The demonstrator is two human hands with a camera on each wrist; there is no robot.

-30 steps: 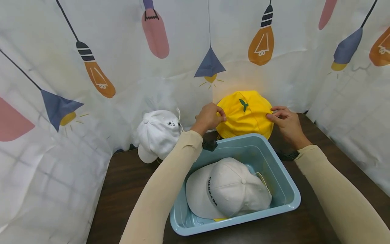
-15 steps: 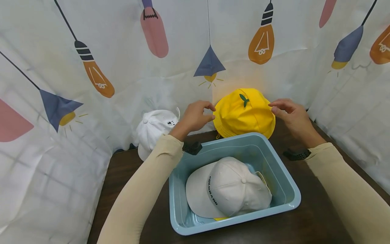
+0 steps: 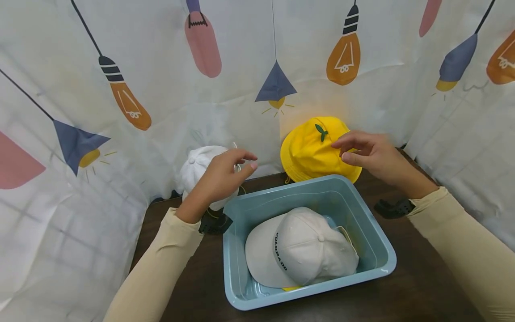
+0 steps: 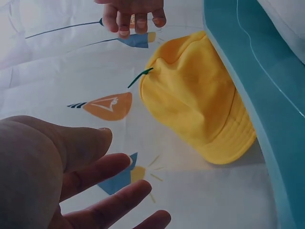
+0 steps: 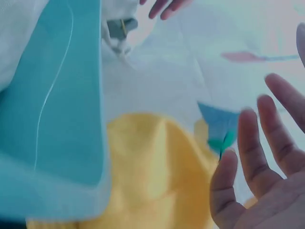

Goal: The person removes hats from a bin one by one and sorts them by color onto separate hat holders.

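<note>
A yellow bucket hat (image 3: 314, 152) with a green sprout on its crown leans against the back wall, behind the tub. Over its right side in the head view hovers my right hand (image 3: 372, 156), fingers loosely bent and holding nothing. My left hand (image 3: 221, 176) is in the air before a white cap (image 3: 197, 165), partly hiding it; thumb and fingers are apart. In the left wrist view the left hand's fingers (image 4: 116, 205) are spread, away from the yellow hat (image 4: 190, 95). An off-white cap (image 3: 301, 250) lettered COLORADO lies in the light-blue tub (image 3: 372, 223), with a bit of yellow under it.
The tub stands on a dark wooden table (image 3: 193, 281). A white cloth (image 3: 177, 107) printed with lamps and bulbs hangs behind and along both sides, close to the table's back edge. A black wrist strap (image 3: 215, 223) sits on each arm.
Both hands have let go of the yellow hat's brim. The left hand has moved left, over to the white cap; the right pulled back, then came in over the hat's right side.
</note>
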